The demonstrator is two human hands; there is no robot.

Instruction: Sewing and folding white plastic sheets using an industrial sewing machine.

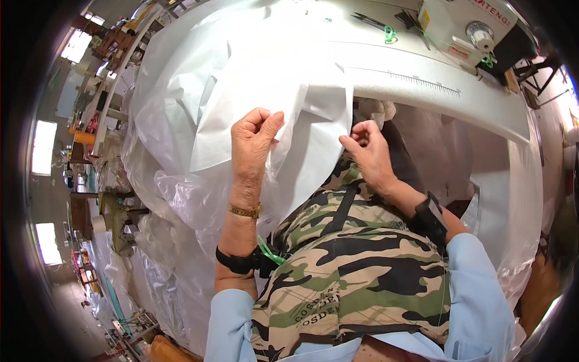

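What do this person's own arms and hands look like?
Light-blue sleeves leave the forearms bare. The left hand and right hand are ungloved. The left wrist wears a gold-coloured band; higher up sits a black strap with green string beside it. The right forearm wears a dark armband.

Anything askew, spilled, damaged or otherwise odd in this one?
No clear damage shows on the white sheet. One oddity: a bright green strand sticks out beside the black band on the left forearm, an unlikely place for it. A green thread tangle also lies untidily by a dark tool.
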